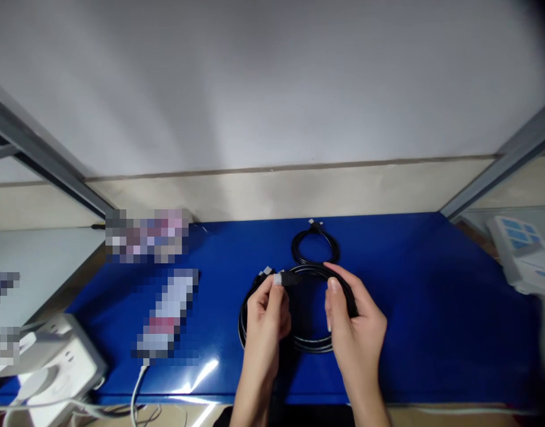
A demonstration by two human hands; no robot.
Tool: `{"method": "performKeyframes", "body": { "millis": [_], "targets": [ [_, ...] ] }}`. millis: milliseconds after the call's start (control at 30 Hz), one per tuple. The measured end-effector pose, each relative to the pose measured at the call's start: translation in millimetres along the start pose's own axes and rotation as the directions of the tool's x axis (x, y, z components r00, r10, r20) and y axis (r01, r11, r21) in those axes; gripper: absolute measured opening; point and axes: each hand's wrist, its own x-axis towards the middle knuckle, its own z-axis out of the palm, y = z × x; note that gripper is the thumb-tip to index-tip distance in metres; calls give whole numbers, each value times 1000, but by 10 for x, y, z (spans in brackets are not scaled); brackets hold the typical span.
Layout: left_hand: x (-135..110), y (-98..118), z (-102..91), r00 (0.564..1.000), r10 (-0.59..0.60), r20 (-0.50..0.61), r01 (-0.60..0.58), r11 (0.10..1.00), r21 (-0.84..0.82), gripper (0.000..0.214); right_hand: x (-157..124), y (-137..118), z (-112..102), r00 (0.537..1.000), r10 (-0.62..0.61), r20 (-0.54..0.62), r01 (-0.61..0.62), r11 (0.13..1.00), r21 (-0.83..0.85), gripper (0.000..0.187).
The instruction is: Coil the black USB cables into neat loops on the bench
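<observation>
Blue tabletop (414, 308), glossy, set between grey metal uprights; the items as I see them from near to far.

Left hand (265, 317), one: thumb and forefinger pinched together on a black plug (290, 279) with a pale tip; remaining fingers curled inward.

Right hand (360, 323), one: thumb and fingers wrapped around the right side of a coil, no wide gap between them.

Held coil (314, 348), black cable, one: in both hands' space over the table's near middle; the plug seems to be its end. Condition, in my judgement: winding largely done, loops round and gathered; the end remains loose in the pinch, and I can make out no tie.

Second coil (242, 323), black: just beside the left hand and partly hidden by it, pale connectors showing; already looped.

Third coil (336, 247), black: farther back, lying apart from the fingers, looped, connectors at its top.

Wall (299, 89), plain grey-white, above a cream band: behind everything.
</observation>
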Motion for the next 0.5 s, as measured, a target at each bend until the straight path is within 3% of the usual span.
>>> {"method": "performKeyframes", "body": {
  "millis": [100, 233, 367, 433, 500],
  "targets": [
    [-1, 2, 3, 998, 47, -47, -46, 999, 24, 58, 29, 97, -8, 993, -100, 63, 107, 986, -130, 36],
    [-38, -4, 56, 991, 112, -68, -105, 990, 91, 56, 68, 152, -25, 988, -145, 46, 152, 969, -196, 34],
    [-56, 3, 61, 995, 95, -43, -91, 992, 88, 55, 93, 105, -46, 980, -199, 16, 198, 955, -221, 34],
    [-49, 12, 40, 998, 59, -30, -57, 997, 60, 57, 91, 73, -57, 994, -99, 38, 104, 983, -155, 38],
    [-40, 23, 14, 1000, 15, -3, -15, 1000, 20, 58, 80, 39, -68, 987, 117, 107, -117, 993, -7, 41]
  ]
}}
